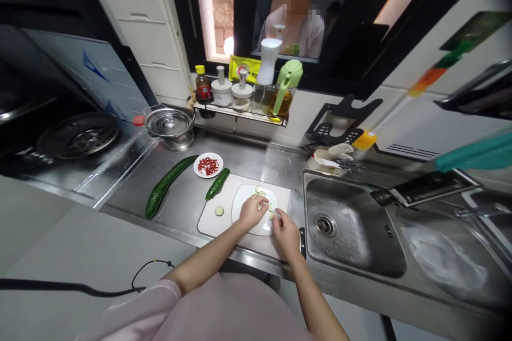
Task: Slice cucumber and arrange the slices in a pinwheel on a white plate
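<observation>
A white square plate (241, 208) lies on the pale cutting board (226, 228). Several thin cucumber slices (259, 191) rest near its back edge. My left hand (253, 210) is over the middle of the plate, its fingers pinched together. At the plate's right side is my right hand (285, 229), its fingertips closed close to small pale green slices (271, 215). What either hand grips is too small to make out. One round cucumber slice (220, 211) sits on the board left of the plate. A cut cucumber piece (218, 184) touches the board's back left corner.
A long cucumber (166, 186) and a white dish of chopped red pieces (208, 165) lie to the left. The steel sink (356, 224) is at the right. Behind stand a metal pot (176, 138) and a condiment rack (244, 112); a pan (78, 136) is far left.
</observation>
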A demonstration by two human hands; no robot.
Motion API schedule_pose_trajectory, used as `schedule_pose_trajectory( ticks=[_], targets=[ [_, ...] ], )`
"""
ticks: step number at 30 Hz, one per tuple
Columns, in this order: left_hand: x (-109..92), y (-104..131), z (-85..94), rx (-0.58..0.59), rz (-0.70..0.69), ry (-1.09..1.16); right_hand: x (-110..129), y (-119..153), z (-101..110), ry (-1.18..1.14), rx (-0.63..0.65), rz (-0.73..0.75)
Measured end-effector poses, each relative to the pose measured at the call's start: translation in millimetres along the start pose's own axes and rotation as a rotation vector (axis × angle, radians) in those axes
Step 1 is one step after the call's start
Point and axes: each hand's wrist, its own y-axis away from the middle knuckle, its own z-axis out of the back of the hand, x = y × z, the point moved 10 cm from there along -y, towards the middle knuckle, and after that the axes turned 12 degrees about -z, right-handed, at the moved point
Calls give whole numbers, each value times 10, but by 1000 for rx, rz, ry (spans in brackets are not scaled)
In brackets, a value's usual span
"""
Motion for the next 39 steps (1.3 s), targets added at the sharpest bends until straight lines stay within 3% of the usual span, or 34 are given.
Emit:
schedule_pose_trajectory(
  ticks=[4,8,15,21,28,34,39],
  targets=[
    [104,258,449,-193,54,14,22,13,46,-58,-40,29],
    [375,615,892,-327,164,-70,75,55,58,-106,-71,63],
    [862,1070,1421,-299,410,-418,189,149,-4,-186,-33,87],
    [1029,1118,1375,-99,502,-473,240,157,-48,-223,-16,87],
    [1006,1062,1252,-46,467,-471,224,183,-39,-212,12,81],
    [933,1047,1308,-119,455,-424,150,206,-55,-207,27,51],
    [967,1019,1322,-323,470,-73,177,207,-53,-238,25,46]
  ],
)
